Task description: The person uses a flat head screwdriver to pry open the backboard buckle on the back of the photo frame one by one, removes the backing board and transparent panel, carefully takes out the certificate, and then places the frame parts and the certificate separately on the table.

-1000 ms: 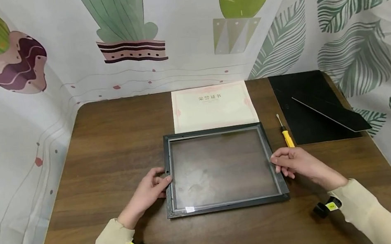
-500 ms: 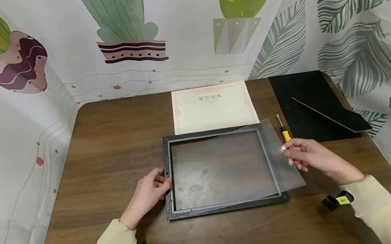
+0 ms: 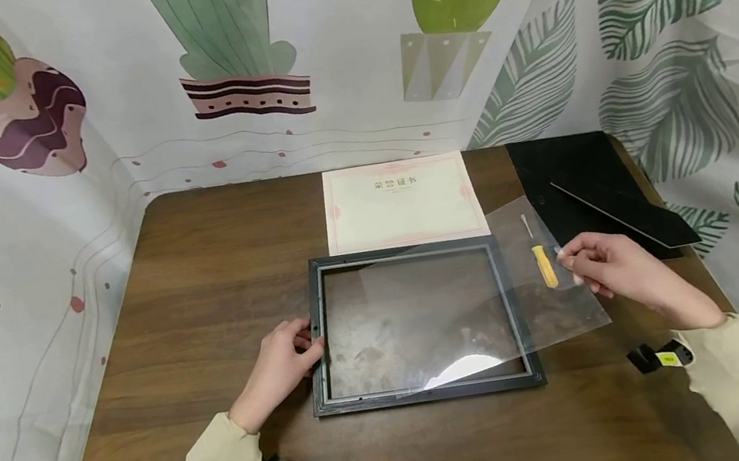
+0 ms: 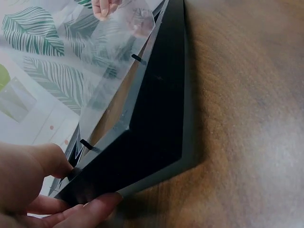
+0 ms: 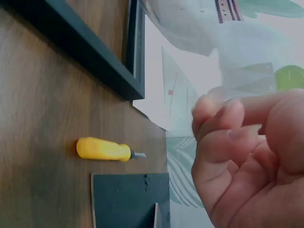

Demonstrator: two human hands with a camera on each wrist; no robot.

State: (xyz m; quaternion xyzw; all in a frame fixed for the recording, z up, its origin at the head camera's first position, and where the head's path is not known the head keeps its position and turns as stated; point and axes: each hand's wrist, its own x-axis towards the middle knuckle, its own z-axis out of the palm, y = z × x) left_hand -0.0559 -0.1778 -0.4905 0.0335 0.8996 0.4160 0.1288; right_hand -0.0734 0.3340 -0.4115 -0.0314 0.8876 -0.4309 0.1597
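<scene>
A black picture frame (image 3: 314, 333) lies flat on the brown table, seen close up in the left wrist view as the frame (image 4: 156, 109). My left hand (image 3: 282, 365) grips its left edge, thumb on top, as the left hand (image 4: 33, 180) shows. My right hand (image 3: 612, 267) pinches the right edge of a clear plastic sheet (image 3: 465, 304), lifted and slid right, half over the frame; the sheet (image 4: 95, 71) tilts above the opening. In the right wrist view the right hand (image 5: 247, 156) has curled fingers.
A yellow-handled screwdriver (image 3: 543, 265) lies under the sheet's right part, also the screwdriver (image 5: 104, 149). A certificate (image 3: 403, 202) lies behind the frame. A black backing board (image 3: 583, 185) with its stand sits at the back right. Printed fabric walls surround the table (image 3: 207, 285).
My right hand has lifted the clear sheet out of the frame and drawn it up and to the right, over the screwdriver. The left hand has kept its hold on the frame.
</scene>
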